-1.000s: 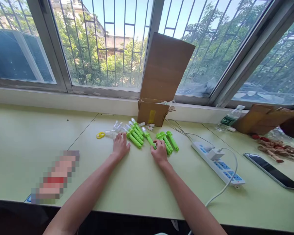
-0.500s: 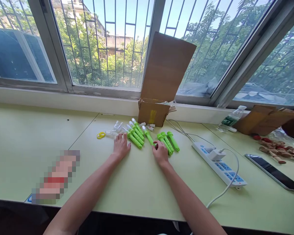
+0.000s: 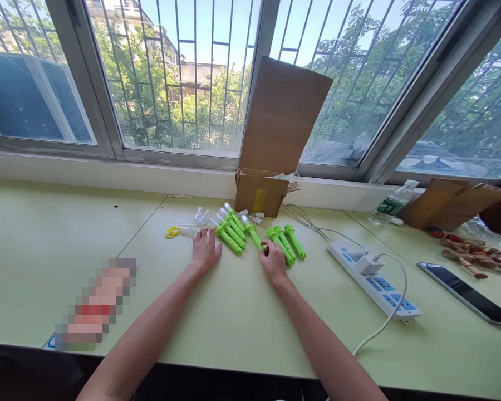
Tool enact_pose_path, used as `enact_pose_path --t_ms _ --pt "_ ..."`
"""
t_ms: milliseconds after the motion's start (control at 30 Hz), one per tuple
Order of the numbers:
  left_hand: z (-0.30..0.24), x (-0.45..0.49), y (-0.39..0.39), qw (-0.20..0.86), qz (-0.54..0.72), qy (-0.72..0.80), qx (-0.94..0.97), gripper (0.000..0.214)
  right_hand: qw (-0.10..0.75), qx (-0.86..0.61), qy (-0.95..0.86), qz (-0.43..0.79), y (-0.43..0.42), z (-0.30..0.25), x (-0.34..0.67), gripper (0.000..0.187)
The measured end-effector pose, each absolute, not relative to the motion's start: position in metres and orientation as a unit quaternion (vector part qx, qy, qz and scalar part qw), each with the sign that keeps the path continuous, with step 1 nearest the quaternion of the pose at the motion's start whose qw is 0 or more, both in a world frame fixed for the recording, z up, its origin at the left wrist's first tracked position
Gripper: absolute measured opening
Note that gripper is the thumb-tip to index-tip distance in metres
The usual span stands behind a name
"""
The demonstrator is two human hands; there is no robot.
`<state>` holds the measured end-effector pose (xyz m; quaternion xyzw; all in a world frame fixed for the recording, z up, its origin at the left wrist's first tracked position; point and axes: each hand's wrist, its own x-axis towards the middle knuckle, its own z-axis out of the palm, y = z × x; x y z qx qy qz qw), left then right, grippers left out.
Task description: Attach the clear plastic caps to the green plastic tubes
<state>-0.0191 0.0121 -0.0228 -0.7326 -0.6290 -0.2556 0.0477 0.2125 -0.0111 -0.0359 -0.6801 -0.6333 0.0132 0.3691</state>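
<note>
My right hand point(image 3: 273, 260) pinches the lower end of a green plastic stick with a clear tip point(image 3: 254, 234), which lies on the table. Flat on the tabletop, my left hand point(image 3: 204, 248) has its fingers out and rests beside a row of similar green sticks with clear tips point(image 3: 231, 235). Its fingertips are close to several clear plastic tubes point(image 3: 188, 228); whether they touch is hard to tell. Right of my right hand lie several green sticks without clear tips point(image 3: 293, 240). Small white pieces point(image 3: 256, 218) sit behind the held stick.
An open cardboard box point(image 3: 256, 194) stands against the window sill. Yellow rings point(image 3: 172, 232) lie at left. To the right are a white power strip point(image 3: 376, 281) with cables, a phone point(image 3: 467, 292), a water bottle point(image 3: 394, 203) and wooden pieces point(image 3: 471, 253).
Almost nothing differs. My left hand has shifted very slightly to the left; my right hand keeps its pinch on the green stick.
</note>
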Motion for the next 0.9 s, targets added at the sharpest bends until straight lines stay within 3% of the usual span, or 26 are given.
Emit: enact_pose_path --t_ms 400,633,900 --pt "-0.012 -0.035 0.022 0.103 -0.266 -0.655 -0.699 0.042 0.360 -0.682 -0.637 0.010 -0.011 -0.037 0.211 0.024" --pt "-0.008 -0.034 0.019 0.036 -0.202 -0.650 -0.732 0.028 0.356 -0.682 -0.638 0.003 -0.011 -0.037 0.210 0.025" --pt "-0.008 -0.031 0.016 -0.012 -0.142 -0.641 -0.754 0.030 0.348 -0.674 -0.652 0.001 -0.011 -0.037 0.209 0.025"
